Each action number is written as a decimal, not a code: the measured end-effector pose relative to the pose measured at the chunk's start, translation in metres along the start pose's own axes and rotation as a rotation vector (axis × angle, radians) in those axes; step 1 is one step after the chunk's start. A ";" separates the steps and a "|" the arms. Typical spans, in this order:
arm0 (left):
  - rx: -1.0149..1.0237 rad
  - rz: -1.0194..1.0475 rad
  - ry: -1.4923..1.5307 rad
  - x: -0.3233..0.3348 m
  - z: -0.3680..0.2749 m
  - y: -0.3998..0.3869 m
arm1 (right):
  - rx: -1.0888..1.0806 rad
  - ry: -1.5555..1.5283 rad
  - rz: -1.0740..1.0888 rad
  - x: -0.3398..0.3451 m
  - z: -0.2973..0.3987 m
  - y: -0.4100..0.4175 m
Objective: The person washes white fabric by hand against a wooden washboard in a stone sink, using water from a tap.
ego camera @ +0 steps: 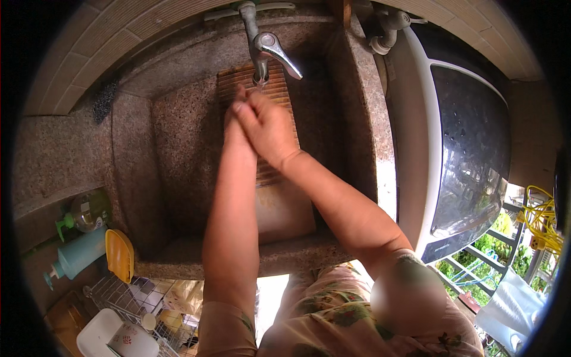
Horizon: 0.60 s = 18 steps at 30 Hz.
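Observation:
Under the spout of a chrome lever faucet [267, 49], my left hand [233, 120] and my right hand [270, 127] are pressed together. The right lies over the left, its thumb across the other hand's edge. A little water shows at the spout. Between the palms nothing can be seen, and the left fingers are partly hidden. Beneath both hands a ribbed wooden washboard [227, 82] leans in a deep speckled stone sink [187, 134]; its lower part is a smooth, pale panel.
At the left sit a green pump bottle [91, 209], a light blue pump bottle [80, 252] and a yellow soap dish [119, 255]. Below them is a wire rack [120, 292] with white containers [100, 332]. A washing machine [473, 151] stands right of the sink, beside a second tap [388, 33].

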<state>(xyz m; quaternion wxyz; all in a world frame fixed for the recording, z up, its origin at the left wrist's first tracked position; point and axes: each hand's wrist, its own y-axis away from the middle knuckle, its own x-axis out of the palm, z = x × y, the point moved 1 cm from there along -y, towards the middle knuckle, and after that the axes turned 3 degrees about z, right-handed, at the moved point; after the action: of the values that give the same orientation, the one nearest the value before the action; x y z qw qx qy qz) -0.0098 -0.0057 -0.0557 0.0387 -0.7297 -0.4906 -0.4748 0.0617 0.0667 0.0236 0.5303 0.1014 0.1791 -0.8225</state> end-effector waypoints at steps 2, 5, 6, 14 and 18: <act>0.077 -0.016 0.081 0.025 0.007 0.005 | -0.068 0.007 0.057 -0.014 0.012 0.002; 0.021 -0.139 -0.157 0.031 0.018 -0.004 | 0.008 0.240 -0.119 -0.020 -0.014 -0.008; -0.037 -0.202 -0.202 0.060 0.023 0.002 | 0.185 0.259 -0.159 -0.033 -0.030 -0.015; 0.019 0.227 0.076 -0.020 -0.018 -0.002 | -0.010 0.126 0.001 0.002 0.029 0.003; 0.009 -0.260 -0.164 0.053 0.016 0.006 | 0.184 0.190 -0.172 -0.027 -0.027 -0.015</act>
<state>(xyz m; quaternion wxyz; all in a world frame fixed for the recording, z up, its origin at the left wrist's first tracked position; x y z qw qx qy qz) 0.0089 0.0354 -0.0231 -0.0600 -0.6962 -0.5844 -0.4126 0.0588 0.1056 0.0116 0.4269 0.2112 0.1607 -0.8645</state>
